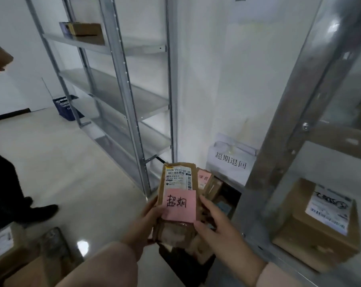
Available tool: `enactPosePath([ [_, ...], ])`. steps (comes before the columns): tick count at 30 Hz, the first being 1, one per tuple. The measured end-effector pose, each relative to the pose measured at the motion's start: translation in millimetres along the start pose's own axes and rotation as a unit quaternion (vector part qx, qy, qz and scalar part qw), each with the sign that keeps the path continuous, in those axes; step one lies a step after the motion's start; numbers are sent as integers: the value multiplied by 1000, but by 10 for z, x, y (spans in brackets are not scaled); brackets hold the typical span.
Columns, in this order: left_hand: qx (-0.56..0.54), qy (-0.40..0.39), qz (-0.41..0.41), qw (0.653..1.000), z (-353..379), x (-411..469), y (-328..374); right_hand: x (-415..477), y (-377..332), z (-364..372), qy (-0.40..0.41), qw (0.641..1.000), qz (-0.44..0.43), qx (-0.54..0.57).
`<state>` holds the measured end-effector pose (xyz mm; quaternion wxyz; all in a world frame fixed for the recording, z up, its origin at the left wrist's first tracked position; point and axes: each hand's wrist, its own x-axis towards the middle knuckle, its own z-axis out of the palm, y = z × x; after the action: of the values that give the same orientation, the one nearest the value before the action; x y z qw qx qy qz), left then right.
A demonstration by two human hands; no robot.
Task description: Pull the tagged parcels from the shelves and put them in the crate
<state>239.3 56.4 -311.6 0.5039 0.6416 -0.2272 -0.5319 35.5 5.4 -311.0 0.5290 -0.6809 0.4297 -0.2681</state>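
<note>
A flat brown parcel (176, 204) with a white shipping label and a pink handwritten tag (180, 205) is held upright between my hands. My left hand (149, 219) grips its left edge with the thumb on the tag. My right hand (213, 219) touches its right edge, fingers fairly straight. Below and behind it is a dark crate (227, 195) holding another pink-tagged parcel (204, 179) and several brown packets.
A grey metal shelf unit (121, 83) stands at left with one box (86, 30) on top. Another rack post (289, 125) stands at right, with a labelled carton (320, 222) on its low shelf. A white sign (230, 162) leans behind the crate. A person's legs (7, 191) stand at left. A blue basket (65, 107) sits far back.
</note>
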Motion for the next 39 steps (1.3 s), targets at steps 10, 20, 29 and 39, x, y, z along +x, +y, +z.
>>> enactPosePath([
  [10,-2,-77,-69,995,128,1625,240,989,233,-98,99,991,75,-51],
  [20,123,-253,-173,944,767,3013,377,1687,502,-221,285,937,203,-18],
  [29,204,-350,-186,895,1816,3905,-8,2107,877,-281,395,881,251,-76],
  [39,260,-317,-213,887,2325,4369,-851,2171,1489,-146,387,846,355,-91],
])
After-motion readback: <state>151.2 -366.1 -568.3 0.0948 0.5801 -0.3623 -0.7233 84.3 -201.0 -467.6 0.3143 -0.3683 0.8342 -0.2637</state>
